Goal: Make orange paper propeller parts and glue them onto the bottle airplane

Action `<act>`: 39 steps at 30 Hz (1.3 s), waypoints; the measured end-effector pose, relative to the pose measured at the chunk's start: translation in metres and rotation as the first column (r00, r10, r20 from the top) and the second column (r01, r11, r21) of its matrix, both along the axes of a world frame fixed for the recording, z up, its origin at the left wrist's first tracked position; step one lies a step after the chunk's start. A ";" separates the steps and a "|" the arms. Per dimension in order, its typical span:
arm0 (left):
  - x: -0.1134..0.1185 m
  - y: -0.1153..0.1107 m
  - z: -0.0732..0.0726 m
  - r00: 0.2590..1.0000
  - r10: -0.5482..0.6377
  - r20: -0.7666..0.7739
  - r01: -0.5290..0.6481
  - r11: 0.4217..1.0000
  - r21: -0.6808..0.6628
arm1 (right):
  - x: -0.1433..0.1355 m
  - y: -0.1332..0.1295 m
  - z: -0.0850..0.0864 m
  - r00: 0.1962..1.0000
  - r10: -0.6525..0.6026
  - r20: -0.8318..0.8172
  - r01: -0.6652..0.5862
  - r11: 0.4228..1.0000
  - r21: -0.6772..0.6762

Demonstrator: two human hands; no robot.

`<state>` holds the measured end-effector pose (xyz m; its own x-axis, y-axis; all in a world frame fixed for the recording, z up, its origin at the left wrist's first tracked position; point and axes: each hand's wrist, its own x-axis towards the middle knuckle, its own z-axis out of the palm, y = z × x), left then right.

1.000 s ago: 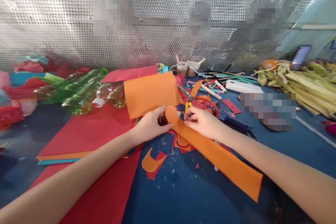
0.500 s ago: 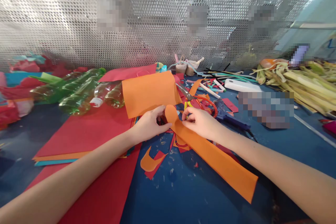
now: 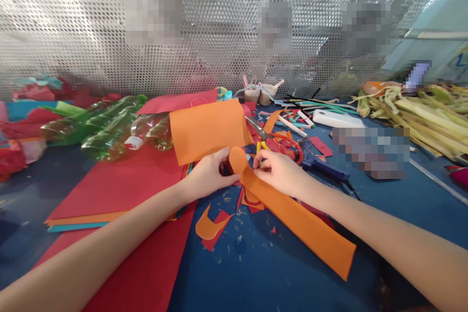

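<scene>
An orange paper strip (image 3: 296, 217) slants from the middle down to the lower right. On its upper left end lies a round orange paper piece (image 3: 238, 160). My left hand (image 3: 209, 175) holds that round piece between thumb and fingers at its left edge. Just right of it, my right hand (image 3: 276, 170) pinches the upper edge of the strip with curled fingers. Beyond my hands an orange sheet (image 3: 208, 129) stands curved. Below them is an orange cut scrap (image 3: 210, 224) on a red one.
Red sheets (image 3: 120, 180) are stacked at the left, near green bottles (image 3: 109, 131). Red-handled scissors (image 3: 263, 131) and a blue glue gun (image 3: 325, 165) lie beyond my right hand. Corn husks (image 3: 420, 112) are at the far right, a perforated metal panel (image 3: 226, 24) behind.
The strip's lower right end has shifted slightly left and up. Both hands keep nearly the same places and grips.
</scene>
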<state>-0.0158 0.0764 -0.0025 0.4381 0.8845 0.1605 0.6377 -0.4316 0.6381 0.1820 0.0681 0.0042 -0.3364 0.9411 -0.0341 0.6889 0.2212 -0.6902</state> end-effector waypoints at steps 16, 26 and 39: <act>0.000 0.000 0.000 0.999 0.013 -0.045 -0.012 0.999 0.030 | 0.001 -0.009 0.013 0.975 0.067 0.212 -0.102 0.982 0.160; -0.001 0.000 -0.002 0.998 0.021 -0.051 -0.019 0.999 0.030 | 0.008 -0.010 0.020 0.924 0.056 0.378 -0.152 0.962 0.228; 0.000 0.000 0.000 0.999 -0.001 -0.040 0.002 0.999 0.035 | 0.004 -0.007 0.011 0.925 0.091 0.368 -0.190 0.952 0.242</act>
